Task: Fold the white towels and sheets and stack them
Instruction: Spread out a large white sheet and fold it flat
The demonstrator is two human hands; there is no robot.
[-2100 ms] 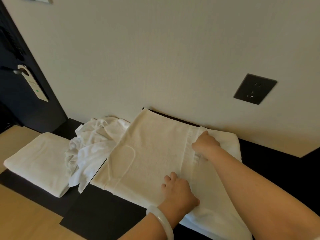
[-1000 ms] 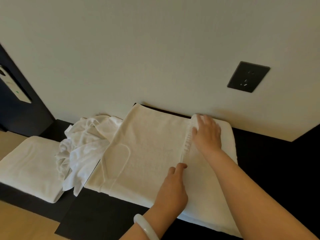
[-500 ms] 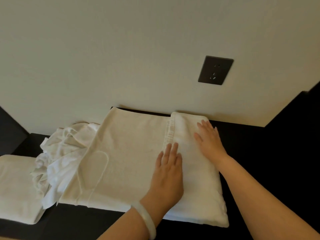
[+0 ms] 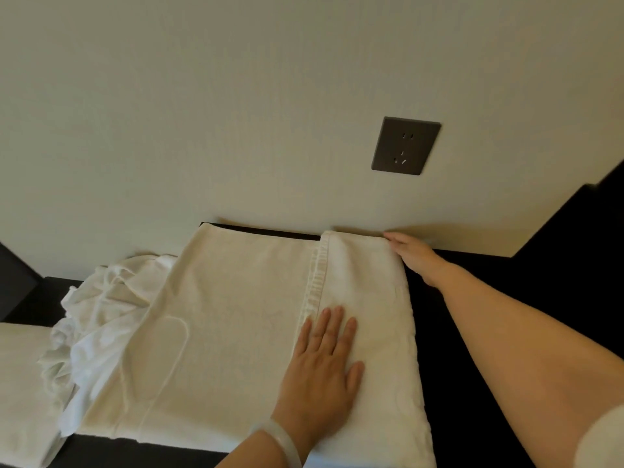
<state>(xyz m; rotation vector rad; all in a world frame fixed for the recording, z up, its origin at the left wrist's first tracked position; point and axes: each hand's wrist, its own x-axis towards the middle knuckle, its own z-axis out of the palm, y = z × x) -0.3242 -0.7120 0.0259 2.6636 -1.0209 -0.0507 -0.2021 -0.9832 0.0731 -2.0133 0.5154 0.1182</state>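
On the worktop [image 4: 489, 298]: large white towel [image 4: 236, 315] spread flat, far edge against the wall [image 4: 236, 113], right part folded over, with a hemmed edge [image 4: 314, 282] running front to back.
Left hand [image 4: 324, 363]: palm down on the folded part, just right of the hemmed edge; fingers [image 4: 329, 329] straight and close together, pressing the cloth, gripping nothing; pale bracelet [image 4: 280, 440] at the wrist.
Right hand [image 4: 410, 256]: at the towel's far right corner, close to the wall; fingers stretched out along the edge and touching it; thumb hidden, no grip visible.
Crumpled sheet [image 4: 101, 315]: loose white heap just left of the towel, touching its left edge.
Folded towel [image 4: 20, 383]: neat white pad at the far left, partly out of view, touching the heap.
Socket [image 4: 405, 145]: dark plate on the wall, above the towel's folded right part.
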